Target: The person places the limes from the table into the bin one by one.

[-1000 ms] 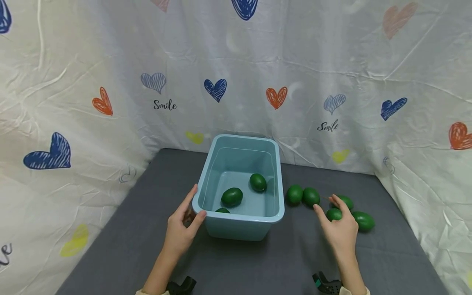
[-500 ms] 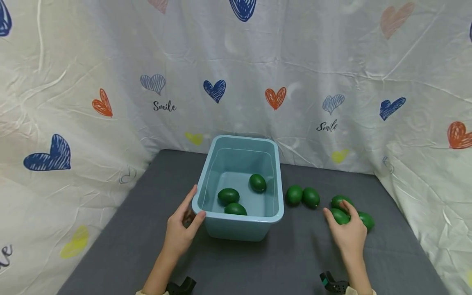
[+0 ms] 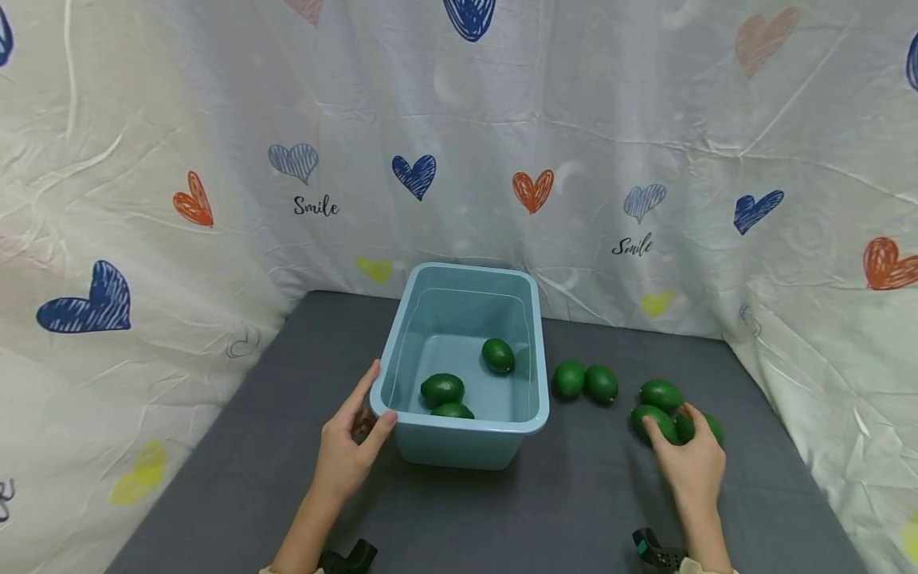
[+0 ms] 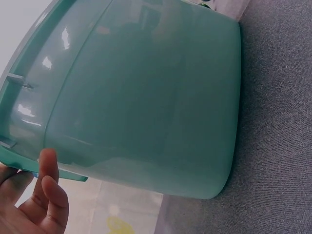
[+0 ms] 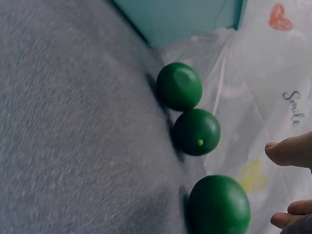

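My left hand [image 3: 343, 454] holds the near left corner of a light blue plastic bin [image 3: 466, 443]. Its thumb lies on the front rim, and in the left wrist view curled fingers [image 4: 54, 197] show by the bin's rim. Inside the bin are a lime [image 3: 498, 355] towards the back right and two more near the front, one partly hidden by the rim. My right hand [image 3: 690, 466] is over a cluster of green limes [image 3: 661, 395] at the right, thumb and fingers spread apart. In the right wrist view a lime [image 5: 219, 207] sits close by, clear of the fingers.
Two limes touch each other just right of the bin, the right one [image 3: 601, 384] slightly nearer. Everything stands on a dark grey cloth-covered table [image 3: 502, 526]. A white curtain [image 3: 473, 119] printed with hearts hangs behind and at both sides.
My right hand has moved right and slightly nearer, across the lime cluster. The two front limes in the bin have rolled and shifted. My left hand keeps its place at the bin's corner.
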Tool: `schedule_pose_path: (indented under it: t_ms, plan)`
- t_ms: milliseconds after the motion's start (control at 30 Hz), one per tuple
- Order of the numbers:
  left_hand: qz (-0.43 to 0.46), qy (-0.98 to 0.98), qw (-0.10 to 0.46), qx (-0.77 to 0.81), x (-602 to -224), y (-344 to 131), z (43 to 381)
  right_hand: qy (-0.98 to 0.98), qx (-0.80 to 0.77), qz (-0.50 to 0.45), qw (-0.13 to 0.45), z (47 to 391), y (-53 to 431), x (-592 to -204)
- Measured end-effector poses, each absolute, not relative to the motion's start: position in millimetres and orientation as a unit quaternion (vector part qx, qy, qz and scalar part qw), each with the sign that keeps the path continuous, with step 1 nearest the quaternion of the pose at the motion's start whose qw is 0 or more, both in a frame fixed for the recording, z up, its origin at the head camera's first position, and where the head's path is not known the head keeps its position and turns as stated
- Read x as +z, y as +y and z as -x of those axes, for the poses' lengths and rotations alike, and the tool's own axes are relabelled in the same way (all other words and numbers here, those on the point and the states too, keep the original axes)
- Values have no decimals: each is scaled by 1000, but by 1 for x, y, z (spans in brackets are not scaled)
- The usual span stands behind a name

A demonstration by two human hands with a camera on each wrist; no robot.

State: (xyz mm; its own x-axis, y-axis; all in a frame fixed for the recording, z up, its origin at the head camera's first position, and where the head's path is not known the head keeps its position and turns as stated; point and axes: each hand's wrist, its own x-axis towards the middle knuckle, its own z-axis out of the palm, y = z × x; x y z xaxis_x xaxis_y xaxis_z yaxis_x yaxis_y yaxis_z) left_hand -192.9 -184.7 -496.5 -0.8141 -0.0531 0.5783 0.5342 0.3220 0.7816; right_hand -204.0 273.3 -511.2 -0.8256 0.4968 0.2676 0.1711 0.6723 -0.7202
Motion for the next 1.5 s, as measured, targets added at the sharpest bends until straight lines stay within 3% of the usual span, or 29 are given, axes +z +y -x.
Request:
schedule_pose_path:
  t_ms: [567,1500]
  plan:
    - [153,-771,253,-564,-498,-185,193,-907,330,201,170,207,279,-536]
    - [138,-776,244,-565,-496,-185,192,-896,347,207,185,217,279,-553]
